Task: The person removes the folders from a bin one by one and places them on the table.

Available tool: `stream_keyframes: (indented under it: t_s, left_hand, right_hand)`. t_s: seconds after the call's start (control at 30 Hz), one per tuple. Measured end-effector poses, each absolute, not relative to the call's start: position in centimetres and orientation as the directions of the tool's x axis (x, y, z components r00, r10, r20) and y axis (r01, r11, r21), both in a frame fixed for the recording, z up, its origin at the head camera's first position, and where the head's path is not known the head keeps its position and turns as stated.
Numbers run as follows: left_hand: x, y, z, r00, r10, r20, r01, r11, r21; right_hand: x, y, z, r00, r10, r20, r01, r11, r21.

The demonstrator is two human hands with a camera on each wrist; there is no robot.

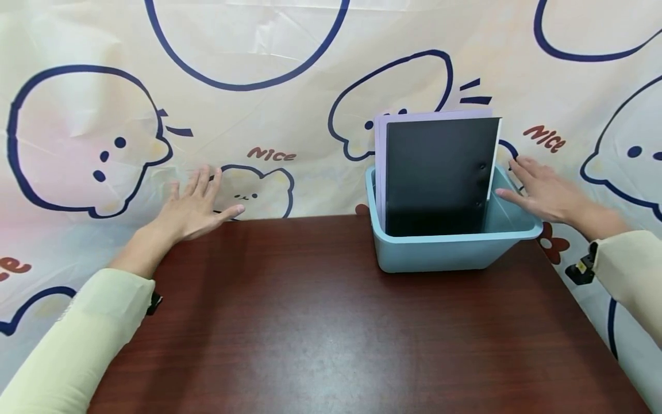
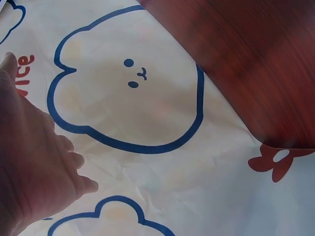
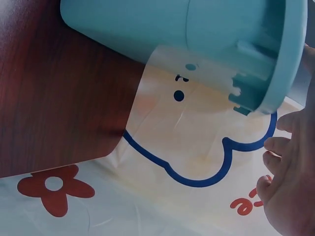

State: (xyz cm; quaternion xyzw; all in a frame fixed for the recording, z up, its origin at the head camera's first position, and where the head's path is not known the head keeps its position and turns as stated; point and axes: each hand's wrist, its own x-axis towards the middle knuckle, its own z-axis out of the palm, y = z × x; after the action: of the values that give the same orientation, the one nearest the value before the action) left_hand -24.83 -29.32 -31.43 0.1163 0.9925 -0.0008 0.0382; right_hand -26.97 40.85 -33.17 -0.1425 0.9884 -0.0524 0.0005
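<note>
A light blue plastic bin (image 1: 437,254) stands at the back right of the table. Upright inside it are a black flat folder-like sheet (image 1: 439,178) and, behind that, a pale purple one (image 1: 380,172). My right hand (image 1: 543,192) hovers at the bin's right end with its fingers extended and thumb near the rim; whether it touches is unclear. The right wrist view shows the bin's underside edge and that hand (image 3: 293,172) beside its rim. Far to the left, my left hand (image 1: 188,213) spreads its fingers over the table's back edge, holding nothing.
A dark reddish-brown wooden table (image 1: 310,322) fills the foreground. Behind and around it hangs a pale cloth (image 1: 279,126) printed with blue-outlined cartoon animals, red flowers and lettering. The bin sits close to the table's back right corner.
</note>
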Motion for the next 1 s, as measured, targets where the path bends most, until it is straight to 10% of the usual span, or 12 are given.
stream_keyframes:
  t_s: [1.0]
  left_hand:
    - [-25.3,-25.4,-33.0,-0.940,0.336,-0.064,0.335,0.942,0.029]
  right_hand:
    - [-27.1,39.4,-34.9,-0.956,-0.285,-0.068,-0.269,0.945,-0.185]
